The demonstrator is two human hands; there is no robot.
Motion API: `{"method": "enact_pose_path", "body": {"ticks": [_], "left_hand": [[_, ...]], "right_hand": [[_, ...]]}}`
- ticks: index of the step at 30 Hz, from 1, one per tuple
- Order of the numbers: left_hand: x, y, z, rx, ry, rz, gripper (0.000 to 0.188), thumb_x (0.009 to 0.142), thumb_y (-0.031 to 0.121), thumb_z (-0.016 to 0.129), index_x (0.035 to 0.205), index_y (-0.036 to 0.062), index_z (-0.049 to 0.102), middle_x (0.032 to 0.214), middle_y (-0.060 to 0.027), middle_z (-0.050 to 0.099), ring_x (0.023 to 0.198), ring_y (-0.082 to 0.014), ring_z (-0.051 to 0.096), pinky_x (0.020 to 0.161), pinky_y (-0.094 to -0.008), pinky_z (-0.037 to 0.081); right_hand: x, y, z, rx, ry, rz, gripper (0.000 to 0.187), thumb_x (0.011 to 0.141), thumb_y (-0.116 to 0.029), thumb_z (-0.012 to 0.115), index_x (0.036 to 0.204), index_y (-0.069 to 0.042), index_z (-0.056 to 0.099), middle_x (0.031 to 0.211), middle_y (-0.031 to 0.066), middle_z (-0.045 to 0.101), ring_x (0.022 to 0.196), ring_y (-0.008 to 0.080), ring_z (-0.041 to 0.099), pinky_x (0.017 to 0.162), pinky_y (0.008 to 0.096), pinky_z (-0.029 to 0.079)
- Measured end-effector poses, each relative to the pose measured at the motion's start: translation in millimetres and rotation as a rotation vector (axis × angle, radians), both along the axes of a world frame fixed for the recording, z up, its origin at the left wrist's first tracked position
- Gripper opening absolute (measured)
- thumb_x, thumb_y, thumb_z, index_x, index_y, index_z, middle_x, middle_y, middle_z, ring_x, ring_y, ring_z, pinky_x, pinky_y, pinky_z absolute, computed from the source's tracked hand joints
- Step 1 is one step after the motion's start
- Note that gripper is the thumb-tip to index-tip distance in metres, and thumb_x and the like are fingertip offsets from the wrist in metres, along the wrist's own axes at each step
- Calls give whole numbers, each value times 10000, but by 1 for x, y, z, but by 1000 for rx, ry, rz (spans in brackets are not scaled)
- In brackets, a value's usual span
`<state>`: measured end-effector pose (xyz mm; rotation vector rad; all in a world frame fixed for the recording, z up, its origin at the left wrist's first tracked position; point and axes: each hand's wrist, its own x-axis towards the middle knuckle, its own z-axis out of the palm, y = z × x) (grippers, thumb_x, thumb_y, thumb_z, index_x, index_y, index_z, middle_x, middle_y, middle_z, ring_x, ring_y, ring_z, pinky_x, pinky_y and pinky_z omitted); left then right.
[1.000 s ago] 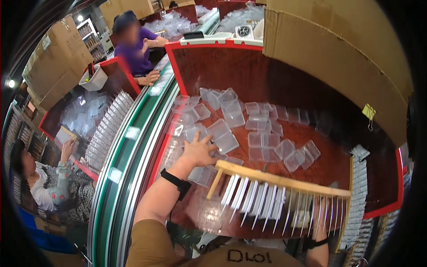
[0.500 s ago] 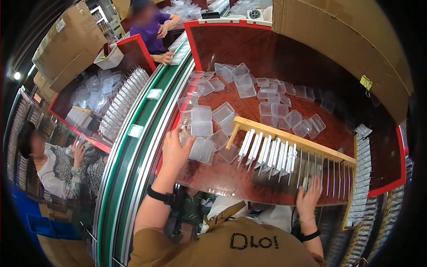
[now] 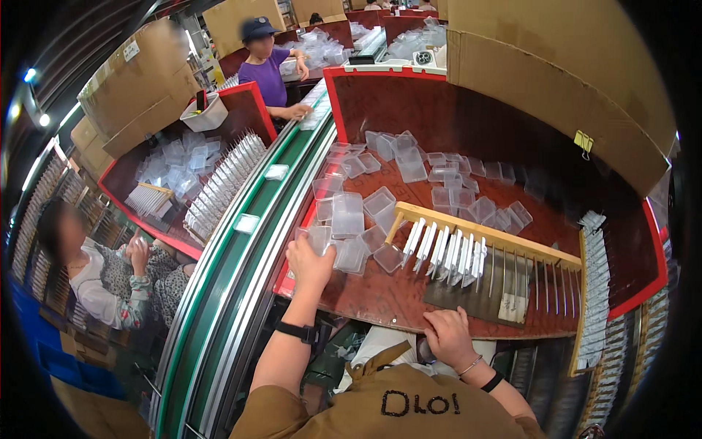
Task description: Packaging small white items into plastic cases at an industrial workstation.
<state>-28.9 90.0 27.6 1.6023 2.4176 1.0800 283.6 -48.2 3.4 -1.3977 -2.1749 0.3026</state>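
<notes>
Left hand point(image 3: 310, 265) is touching a box point(image 3: 319, 237), its grip unclear; right hand point(image 3: 450, 339), fingers loosely apart, is resting at the table's point(image 3: 365, 296) edge.

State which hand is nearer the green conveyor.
Left. The left hand is just right of the green conveyor; the right hand is farther right, by the table's front edge.

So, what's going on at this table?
A person's left hand is at some clear plastic boxes on the reddish table; whether it grips one is unclear. Their right hand rests near the front edge, holding nothing visible. Beyond it, a wooden rack carries white pieces along part of its length. A green conveyor belt runs along the left.
</notes>
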Motion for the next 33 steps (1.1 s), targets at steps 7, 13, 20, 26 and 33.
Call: {"method": "enact_pose_path", "body": {"ticks": [7,13,20,26,33], "left_hand": [[64,-97,-11,-207,604,-719,624,676,168,694,1276,201,527,1284,-148,488,1104,-378,481,880,-546,426],[106,-114,-7,-402,451,-809,551,699,205,737,1197,131,514,1289,-131,495,1103,-381,498,814,-552,451],[122,-104,-16,-480,-1128,-596,254,901,145,577,1129,65,499,1085,-109,612,932,-259,638,783,-370,504],[138,-95,-13,-717,-1612,-495,178,982,203,485,1128,102,481,1086,-125,602,848,-330,686,617,-376,593],[163,-76,-2,-814,-1779,-524,184,1012,265,433,1127,123,414,1114,-156,591,846,-341,684,642,-424,596]], "right_hand": [[38,13,10,45,313,-129,315,776,-111,688,1077,-41,626,946,108,630,936,308,574,872,424,425],[55,49,15,-37,622,-390,531,780,-184,746,1231,10,544,954,113,596,928,252,571,836,361,460],[60,71,18,-278,874,-187,516,742,-243,798,1092,11,516,1033,136,533,916,211,518,837,353,449],[53,56,30,25,547,-315,575,723,-255,807,1134,1,497,1043,123,532,963,229,527,890,361,433],[54,74,13,-314,1080,-145,566,755,-214,777,1207,-10,504,1130,99,486,1025,202,526,909,335,436]]}}
